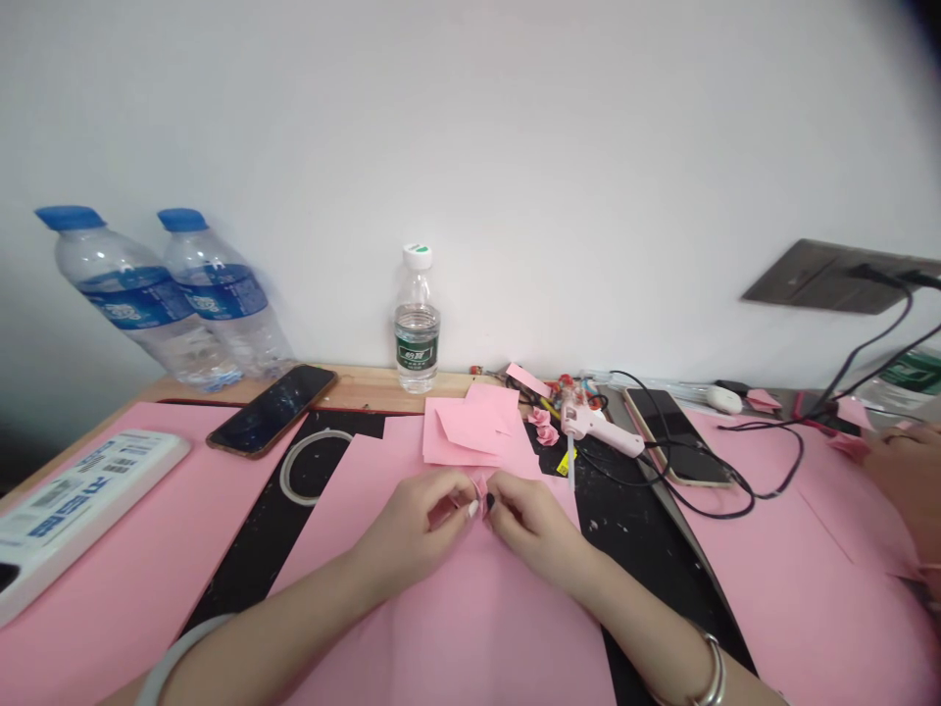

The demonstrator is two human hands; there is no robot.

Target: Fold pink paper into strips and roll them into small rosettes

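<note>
Between my two hands is a small folded piece of pink paper (481,485), mostly covered by the fingers. My left hand (422,520) pinches it from the left with thumb and fingertips. From the right, my right hand (533,525) pinches the same piece, fingers curled. Both hands rest over large pink paper sheets (441,637). Just beyond them lies a stack of smaller pink paper squares (467,431), the top one lifted in a fold. Small pink paper roses (544,428) sit to the right, beside a pink hot glue gun (599,427) with its cord.
Bottles stand along the wall: two with blue caps (213,304) and a small water bottle (418,333). Phones lie left (272,410) and right (680,436). A tape roll (286,471) and white box (88,500) are at left. Black cables (742,505) and another person's hand (901,480) are at right.
</note>
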